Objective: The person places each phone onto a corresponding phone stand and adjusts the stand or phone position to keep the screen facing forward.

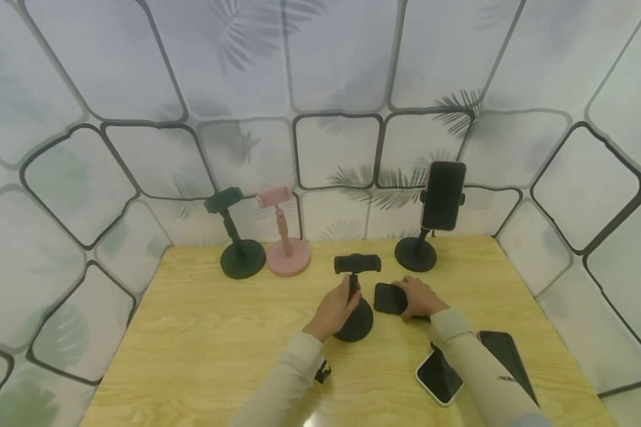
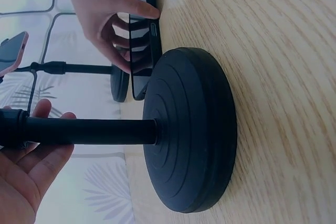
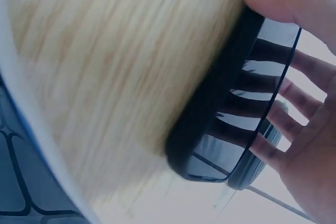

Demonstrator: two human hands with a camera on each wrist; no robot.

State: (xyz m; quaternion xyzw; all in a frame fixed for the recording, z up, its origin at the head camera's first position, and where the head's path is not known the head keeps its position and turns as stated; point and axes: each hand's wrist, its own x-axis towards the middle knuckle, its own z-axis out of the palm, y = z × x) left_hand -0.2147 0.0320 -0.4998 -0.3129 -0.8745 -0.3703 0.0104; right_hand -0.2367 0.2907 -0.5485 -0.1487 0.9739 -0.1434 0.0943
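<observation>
My left hand grips the pole of a black phone stand, whose round base sits on the table and whose clamp head holds nothing. In the left wrist view the fingers pass behind the pole. To the right, my right hand holds a black smartphone lying screen up just beside the stand's base. The thumb is at its near edge and the other fingers reach over the far edge, mirrored in the glossy screen.
At the back stand a dark green phone stand, a pink one and a black one carrying a phone. A white-edged phone and a larger dark device lie near my right sleeve. A small black object lies by my left sleeve.
</observation>
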